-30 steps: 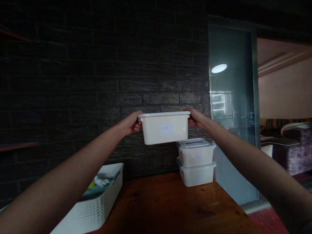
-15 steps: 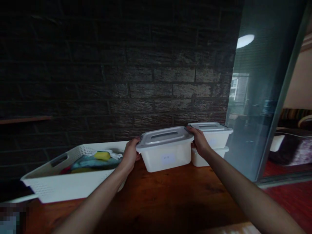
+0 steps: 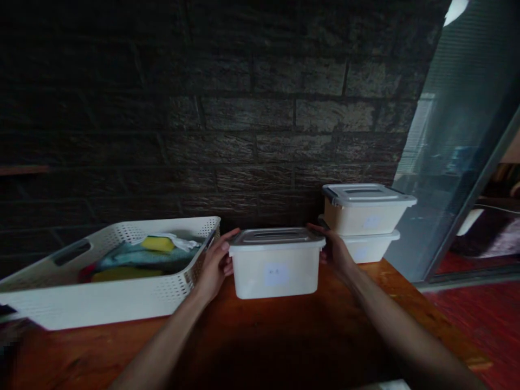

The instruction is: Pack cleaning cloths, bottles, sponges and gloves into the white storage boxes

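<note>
A white storage box (image 3: pixel 254 273) with a grey lid and a small paper label stands level on the wooden table (image 3: pixel 260 336), in the middle of the view. My left hand (image 3: pixel 215 265) holds its left side, fingers along the lid's edge. At the opposite end, my right hand (image 3: pixel 335 249) has its fingers at the lid's right corner, partly hidden behind it. Just left of my left hand is a white perforated basket (image 3: pixel 105 303) with cloths (image 3: pixel 122 254) and a yellow sponge-like piece (image 3: pixel 157 244) inside.
Two similar lidded boxes are stacked at the back right, an upper box (image 3: pixel 353 219) on a lower box (image 3: pixel 376 250). A dark brick wall (image 3: pixel 252 114) rises behind the table. Beyond the table's right edge are a glass panel (image 3: pixel 442 179) and red flooring (image 3: pixel 479 314).
The held box has gone from tilted to level and now sits farther from the stacked boxes on the right. Both hands have moved with it. The camera view has also shifted.
</note>
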The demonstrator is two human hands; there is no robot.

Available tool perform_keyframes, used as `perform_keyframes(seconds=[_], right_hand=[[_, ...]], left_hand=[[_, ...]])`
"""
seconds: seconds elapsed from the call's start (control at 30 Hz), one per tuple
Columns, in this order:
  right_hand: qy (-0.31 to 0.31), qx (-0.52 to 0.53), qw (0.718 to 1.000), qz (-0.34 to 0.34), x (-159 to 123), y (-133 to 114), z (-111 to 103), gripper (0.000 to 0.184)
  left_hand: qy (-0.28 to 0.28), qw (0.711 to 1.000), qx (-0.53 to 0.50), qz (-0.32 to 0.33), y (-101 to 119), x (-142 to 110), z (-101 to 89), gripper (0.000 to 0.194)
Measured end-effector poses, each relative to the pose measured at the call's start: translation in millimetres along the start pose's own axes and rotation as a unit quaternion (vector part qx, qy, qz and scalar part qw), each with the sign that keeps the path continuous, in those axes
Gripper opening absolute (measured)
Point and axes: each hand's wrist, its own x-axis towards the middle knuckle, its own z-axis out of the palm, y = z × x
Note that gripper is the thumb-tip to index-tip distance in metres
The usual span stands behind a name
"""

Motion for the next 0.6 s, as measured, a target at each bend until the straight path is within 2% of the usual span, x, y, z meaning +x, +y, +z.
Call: perform_keyframes(seconds=[0.07, 0.1, 0.2, 0.3, 0.4, 0.6], right_hand=[[-0.032, 0.033, 0.999, 0.010, -5, -2, -13, 0.059], [-0.055, 0.054, 0.997, 0.011, -7, -2, -18, 0.058], [-0.092, 0.079, 0.993, 0.011, -6, 3, -29, 0.054], [-0.082, 0.071, 0.994, 0.021, -1, 19, -31, 0.047], [-0.073, 0.066, 0.995, 0.026, 3, 34, -29, 0.046], [-0.040, 0.000, 0.999, 0.013, 1, 38, -23, 0.050]], left_hand=[[-0.072, 0.997, -0.023, -0.015, 0, -2, -6.6, 0.079], [-0.085, 0.996, -0.026, -0.020, 0, -3, -8.9, 0.081], [-0.061, 0.998, -0.017, -0.026, -4, -4, -12.5, 0.072], [-0.024, 0.999, -0.008, -0.022, -13, -5, -14.7, 0.055], [-0.003, 1.000, -0.004, -0.019, -19, -6, -18.2, 0.047], [-0.016, 1.000, 0.007, -0.004, -20, -6, -22.9, 0.047]])
